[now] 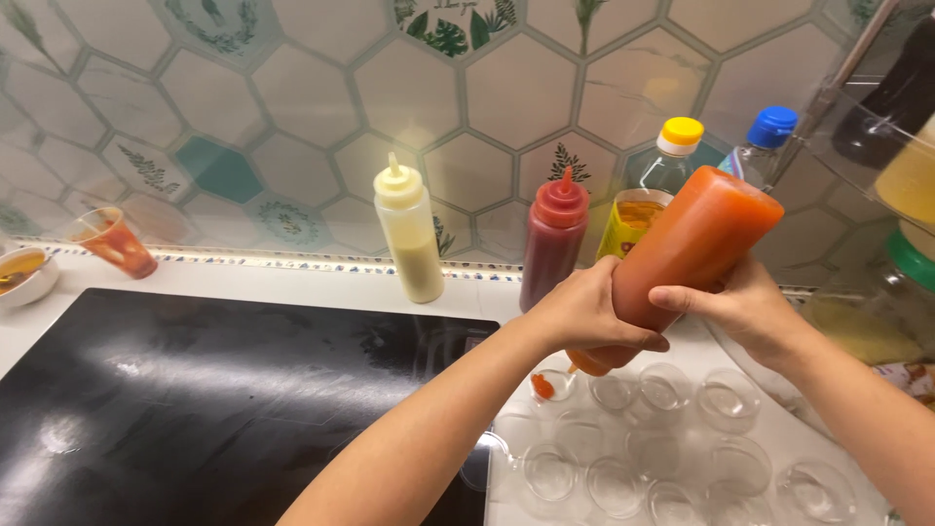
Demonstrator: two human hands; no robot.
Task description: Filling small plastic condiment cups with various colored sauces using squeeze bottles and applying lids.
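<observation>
Head camera looks down on a white counter with a black cooktop set into its left part. Both hands hold one orange squeeze bottle, tipped nozzle-down over the right part of the counter. The left hand wraps its fingers round the lower body near the nozzle, which steadies the tip; the right hand closes round the body higher up from the other side, where a squeeze would press the sauce down. Neither hand is open.

The nozzle points into a small clear cup at the near-left corner of a cluster of empty clear cups; a blob of orange sauce already sits in that cup. The cups stand close together, touching or nearly so, just right of the cooktop's right edge, so the bottle can pass from one to the next with little travel.

Along the counter's back edge, against the tiled wall, stand a pale yellow squeeze bottle and a dark red squeeze bottle, upright with caps on. Behind the tilted bottle are a yellow-capped bottle and a blue-capped bottle. Near the back-left corner sit a cup of red sauce and a small white bowl.
</observation>
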